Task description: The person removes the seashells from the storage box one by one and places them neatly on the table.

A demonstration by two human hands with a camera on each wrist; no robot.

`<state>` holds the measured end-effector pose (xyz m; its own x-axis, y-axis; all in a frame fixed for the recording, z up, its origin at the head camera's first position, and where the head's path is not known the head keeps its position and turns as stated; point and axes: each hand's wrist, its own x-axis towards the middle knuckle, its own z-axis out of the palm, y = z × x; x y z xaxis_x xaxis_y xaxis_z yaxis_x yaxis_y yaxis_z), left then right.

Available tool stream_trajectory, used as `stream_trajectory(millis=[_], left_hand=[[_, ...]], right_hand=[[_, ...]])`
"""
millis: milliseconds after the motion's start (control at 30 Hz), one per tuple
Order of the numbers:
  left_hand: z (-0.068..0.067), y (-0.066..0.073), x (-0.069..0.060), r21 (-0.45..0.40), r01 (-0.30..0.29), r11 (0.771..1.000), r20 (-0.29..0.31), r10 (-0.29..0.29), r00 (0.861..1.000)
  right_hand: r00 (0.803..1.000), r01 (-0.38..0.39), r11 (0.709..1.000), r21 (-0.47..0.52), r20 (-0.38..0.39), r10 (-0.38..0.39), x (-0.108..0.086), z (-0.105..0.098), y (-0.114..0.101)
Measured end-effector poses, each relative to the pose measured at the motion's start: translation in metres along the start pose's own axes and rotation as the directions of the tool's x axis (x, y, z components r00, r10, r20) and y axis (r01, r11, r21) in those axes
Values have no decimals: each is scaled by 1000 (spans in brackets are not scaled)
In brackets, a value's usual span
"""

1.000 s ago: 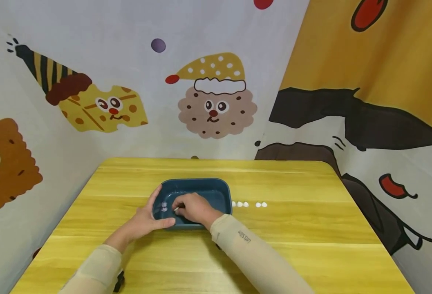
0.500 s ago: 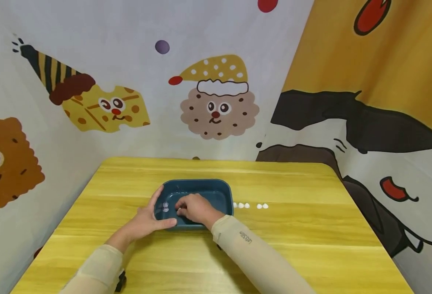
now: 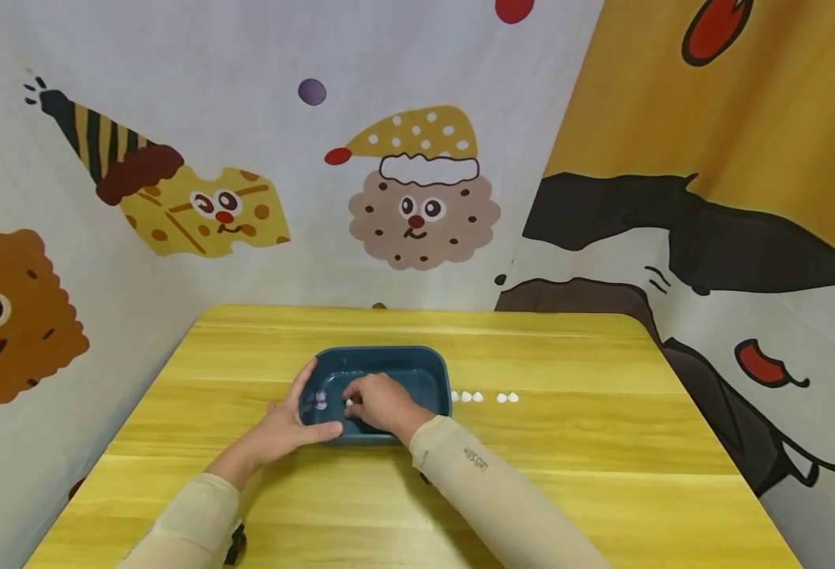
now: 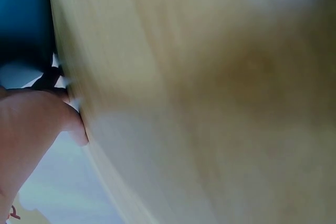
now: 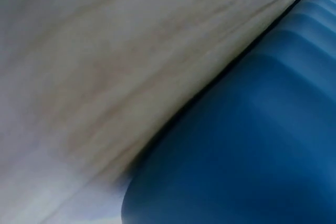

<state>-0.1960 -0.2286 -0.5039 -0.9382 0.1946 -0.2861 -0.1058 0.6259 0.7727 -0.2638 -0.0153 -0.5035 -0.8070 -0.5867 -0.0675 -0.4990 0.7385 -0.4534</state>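
A dark blue rectangular tray (image 3: pixel 417 371) stands on the table. My left hand (image 3: pixel 275 431) grips its left end, thumb along the near rim and fingers at the left side. In the left wrist view part of the left hand (image 4: pixel 37 124) shows next to the tray's blue wall (image 4: pixel 26 14). Reaching into the tray, my right hand (image 3: pixel 381 403) pinches a small white piece (image 3: pixel 349 403) between thumb and fingers. Two small pale, shiny pieces (image 3: pixel 321 401) lie at the tray's left end. The right wrist view holds only the tray's ribbed outer wall (image 5: pixel 252 145) and blurred tabletop.
Several small white pieces (image 3: pixel 466 397) lie in a row on the yellow wood-grain table (image 3: pixel 573 442), right of the tray, with a gap before the last two (image 3: pixel 508 397). Behind the table hangs a cartoon-printed cloth (image 3: pixel 246 79).
My right hand has shifted slightly to the right inside the tray, still pinching the white piece. My left hand keeps its hold on the tray. The head view has moved a little.
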Motion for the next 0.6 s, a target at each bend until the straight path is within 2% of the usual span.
stream_trajectory(millis=[367, 600], left_hand=[[0, -1, 1, -4, -2, 1000, -8, 2, 1000], [0, -1, 1, -20, -9, 1000, -6, 9, 1000]], right_hand=[[1000, 12, 999, -35, -18, -12, 2, 0, 2], [1000, 4, 1000, 14, -13, -4, 0, -1, 2]])
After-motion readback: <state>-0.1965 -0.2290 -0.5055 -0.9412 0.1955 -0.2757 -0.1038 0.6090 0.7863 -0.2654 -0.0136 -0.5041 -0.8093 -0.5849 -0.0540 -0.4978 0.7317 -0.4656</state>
